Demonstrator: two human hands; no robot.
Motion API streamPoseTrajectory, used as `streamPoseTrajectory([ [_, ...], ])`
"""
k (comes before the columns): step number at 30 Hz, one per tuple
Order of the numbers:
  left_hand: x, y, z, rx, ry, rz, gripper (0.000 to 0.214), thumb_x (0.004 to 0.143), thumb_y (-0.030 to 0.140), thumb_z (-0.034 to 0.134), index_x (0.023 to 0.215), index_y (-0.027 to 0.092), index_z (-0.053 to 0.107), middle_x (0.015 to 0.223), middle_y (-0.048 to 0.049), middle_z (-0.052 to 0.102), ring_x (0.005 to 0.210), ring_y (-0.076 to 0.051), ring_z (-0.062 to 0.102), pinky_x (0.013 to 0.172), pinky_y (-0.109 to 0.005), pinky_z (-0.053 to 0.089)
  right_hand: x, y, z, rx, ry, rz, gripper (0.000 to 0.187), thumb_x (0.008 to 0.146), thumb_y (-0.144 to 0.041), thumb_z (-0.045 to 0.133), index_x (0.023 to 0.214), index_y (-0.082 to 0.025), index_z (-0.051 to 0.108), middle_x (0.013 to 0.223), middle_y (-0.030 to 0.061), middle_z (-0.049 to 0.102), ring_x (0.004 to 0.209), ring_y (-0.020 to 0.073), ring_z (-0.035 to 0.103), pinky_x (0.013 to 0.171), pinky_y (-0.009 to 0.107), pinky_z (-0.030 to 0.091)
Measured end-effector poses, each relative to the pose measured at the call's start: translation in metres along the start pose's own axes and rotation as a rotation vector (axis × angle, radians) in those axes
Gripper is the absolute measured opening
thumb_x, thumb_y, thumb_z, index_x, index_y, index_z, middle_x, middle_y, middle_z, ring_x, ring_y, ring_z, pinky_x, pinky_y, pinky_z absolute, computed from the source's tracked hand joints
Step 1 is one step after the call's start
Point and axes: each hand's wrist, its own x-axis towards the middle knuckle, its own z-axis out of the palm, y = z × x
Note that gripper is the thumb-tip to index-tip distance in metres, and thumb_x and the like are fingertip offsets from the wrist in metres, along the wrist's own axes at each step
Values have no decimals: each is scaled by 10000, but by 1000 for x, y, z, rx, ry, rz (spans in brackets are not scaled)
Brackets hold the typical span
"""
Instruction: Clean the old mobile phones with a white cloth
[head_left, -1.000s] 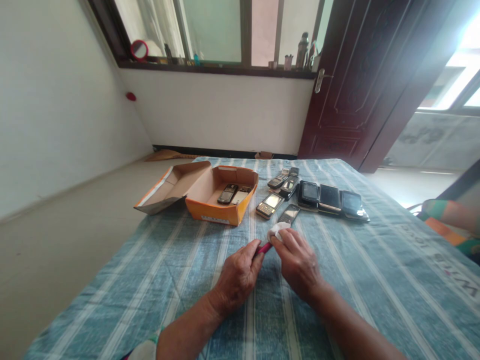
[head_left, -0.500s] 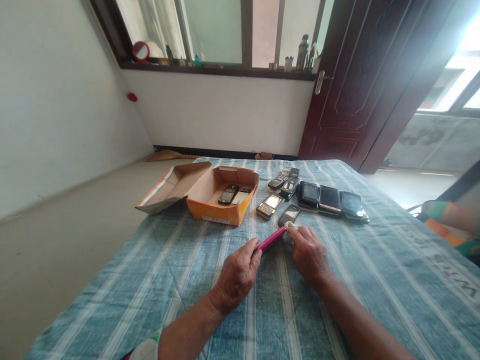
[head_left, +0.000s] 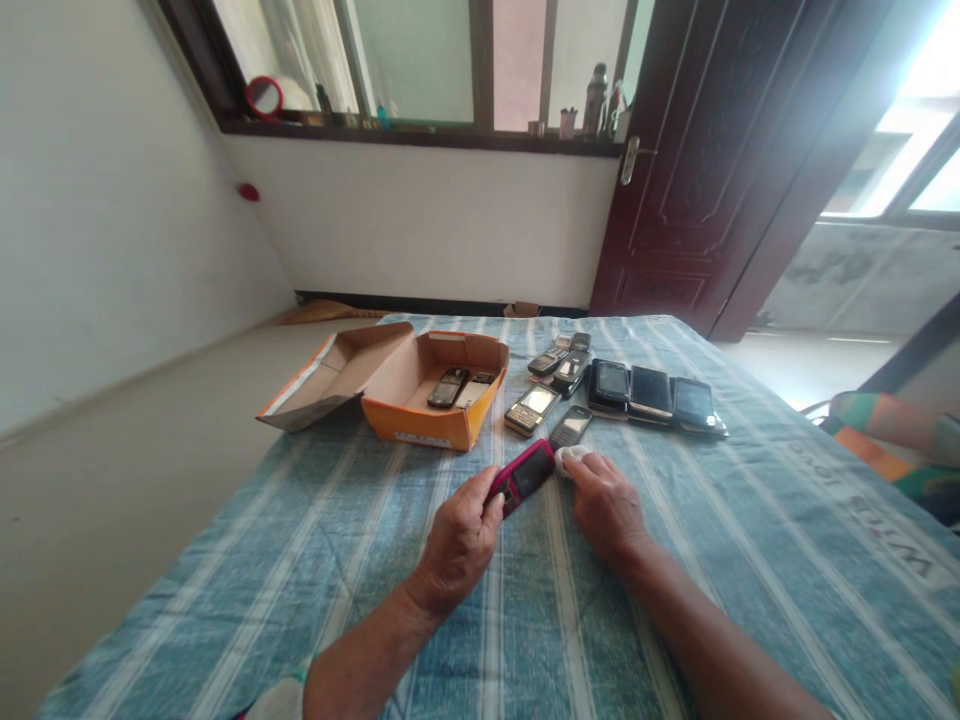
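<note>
My left hand [head_left: 459,540] grips the near end of a pink mobile phone [head_left: 523,473], whose dark screen faces up. My right hand [head_left: 606,503] rests just right of it on the striped cloth, fingers closed on a small white wipe [head_left: 571,457] that touches the phone's far end. Just beyond the wipe lies a dark bar phone [head_left: 570,427] and a silver one [head_left: 532,408].
An open orange cardboard box [head_left: 420,420] holds two phones at the left. A row of several dark phones [head_left: 649,395] lies at the far right of the blue striped tablecloth [head_left: 360,540]. A dark wooden door [head_left: 720,160] and a window sill stand behind.
The pink phone has turned from edge-on to screen-up in my left hand. My right hand with the wipe slid from the phone's middle to its far end.
</note>
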Motion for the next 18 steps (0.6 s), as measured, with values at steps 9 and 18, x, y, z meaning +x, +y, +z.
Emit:
streamPoseTrajectory([
  [9,3,7,-4,41,-80,-61,254,827,187,558,1075,164,609,980,-87,685,916,-221,653,862,-361,542,1,0,-1,9,-51,13,410,876,-45,417,1189,-181,644,1029,79,663,946,215,555,804,282,421],
  [18,6,17,-3,152,-147,-110,492,663,252,770,1108,171,576,1006,-82,666,966,-267,632,869,-398,529,2,-3,-5,-28,-92,18,357,911,-89,414,1136,-205,665,1003,71,658,931,219,550,762,288,404],
])
